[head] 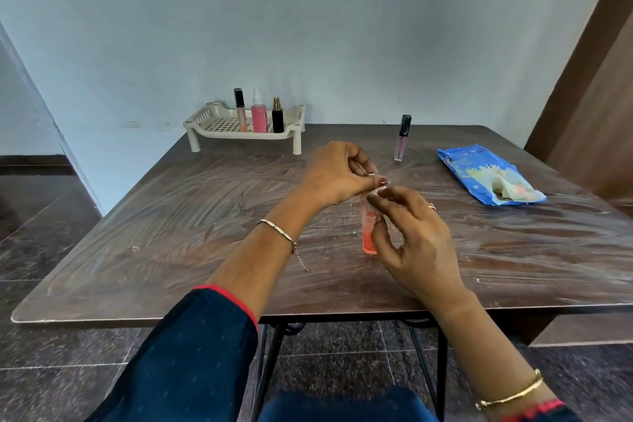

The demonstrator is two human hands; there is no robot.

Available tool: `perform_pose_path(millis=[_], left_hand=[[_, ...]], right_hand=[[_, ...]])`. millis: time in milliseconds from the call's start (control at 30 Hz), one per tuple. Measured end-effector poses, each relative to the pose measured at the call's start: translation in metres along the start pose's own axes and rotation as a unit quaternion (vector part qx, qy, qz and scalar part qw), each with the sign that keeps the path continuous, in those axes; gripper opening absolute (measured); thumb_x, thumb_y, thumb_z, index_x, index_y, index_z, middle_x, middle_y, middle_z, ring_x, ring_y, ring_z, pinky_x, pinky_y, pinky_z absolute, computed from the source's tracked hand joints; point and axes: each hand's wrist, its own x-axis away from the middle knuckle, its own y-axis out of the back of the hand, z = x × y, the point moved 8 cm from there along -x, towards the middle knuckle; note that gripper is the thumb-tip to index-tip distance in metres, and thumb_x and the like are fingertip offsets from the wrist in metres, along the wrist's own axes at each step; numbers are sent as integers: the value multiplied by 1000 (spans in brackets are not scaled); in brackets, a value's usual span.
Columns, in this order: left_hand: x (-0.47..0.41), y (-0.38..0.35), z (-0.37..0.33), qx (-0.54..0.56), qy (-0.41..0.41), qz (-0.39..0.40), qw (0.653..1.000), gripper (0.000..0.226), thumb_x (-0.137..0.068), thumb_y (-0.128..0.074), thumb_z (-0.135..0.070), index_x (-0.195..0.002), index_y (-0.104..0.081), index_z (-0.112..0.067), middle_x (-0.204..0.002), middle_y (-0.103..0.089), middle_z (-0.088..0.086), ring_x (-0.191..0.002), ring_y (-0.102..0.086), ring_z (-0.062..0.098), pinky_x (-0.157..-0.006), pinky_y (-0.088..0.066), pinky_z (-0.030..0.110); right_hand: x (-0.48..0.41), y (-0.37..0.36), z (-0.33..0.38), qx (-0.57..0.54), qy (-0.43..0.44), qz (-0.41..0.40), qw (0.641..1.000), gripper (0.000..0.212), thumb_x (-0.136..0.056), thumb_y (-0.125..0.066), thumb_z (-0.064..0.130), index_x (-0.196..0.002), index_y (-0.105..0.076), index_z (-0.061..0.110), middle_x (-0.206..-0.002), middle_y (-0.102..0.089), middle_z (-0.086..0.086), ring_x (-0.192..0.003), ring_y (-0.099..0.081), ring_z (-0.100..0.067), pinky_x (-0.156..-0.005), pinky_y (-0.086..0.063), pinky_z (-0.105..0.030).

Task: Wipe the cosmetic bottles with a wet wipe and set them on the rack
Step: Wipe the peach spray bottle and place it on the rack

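A slim pink-orange bottle [369, 233] stands upright on the table [171, 233], mid-front. My right hand [416, 240] grips its body from the right. My left hand [337, 175] pinches at the bottle's top, where a small white wipe piece [375, 193] shows between the fingers. The cream rack [219, 125] sits at the table's far edge and holds three items: a lip-gloss tube [239, 110], a pink spray bottle [259, 115] and a black bottle [277, 116]. A clear lip-gloss tube with a black cap [401, 139] stands alone on the table, right of the rack.
A blue wet-wipe pack [486, 173] lies open at the far right of the table, with a wipe poking out. A pale wall runs behind the table. A brown door or panel stands at the right. Dark tiled floor surrounds the table.
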Motion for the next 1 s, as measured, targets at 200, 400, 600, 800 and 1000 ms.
perform_pose_path(millis=[200,400,600,800,1000], left_hand=[[-12,-6,1,-40,16,-7,999,22,-66,-85,-33,-69,-64,-25,-62,-63,-11,-65,-61,5,-79,-57,35],[-16,-12,4,-42,31,7,999,21,-69,-83,-31,-74,-65,-22,-69,-66,-6,-77,-68,14,-78,-58,39],[-14,-16,0,-42,31,7,999,22,-69,-83,-31,-76,-65,-22,-72,-67,-4,-76,-67,13,-77,-58,38],[-10,-18,-6,-20,39,13,999,24,-67,-85,-24,-74,-63,-17,-74,-70,1,-76,-70,20,-75,-59,42],[-11,-17,-5,-2,44,25,999,20,-73,-80,-17,-71,-61,-14,-68,-66,0,-66,-64,18,-75,-59,44]], right_hand=[[16,-16,-8,72,3,99,993,22,-87,-65,14,-108,-68,9,-95,-58,-8,-68,-59,-28,-50,-51,-39],[28,-21,-7,63,-2,185,981,19,-77,-71,3,-95,-71,9,-87,-58,-7,-60,-59,-31,-46,-50,-42],[33,-27,-9,63,0,220,974,18,-79,-67,5,-96,-72,11,-92,-59,-9,-64,-61,-34,-49,-51,-41],[0,-10,-4,123,22,130,984,23,-77,-70,3,-99,-68,9,-99,-58,-9,-58,-56,-30,-41,-41,-32],[-3,-4,-8,101,4,28,995,28,-84,-67,6,-112,-67,9,-118,-61,-8,-77,-63,-28,-57,-53,-36]])
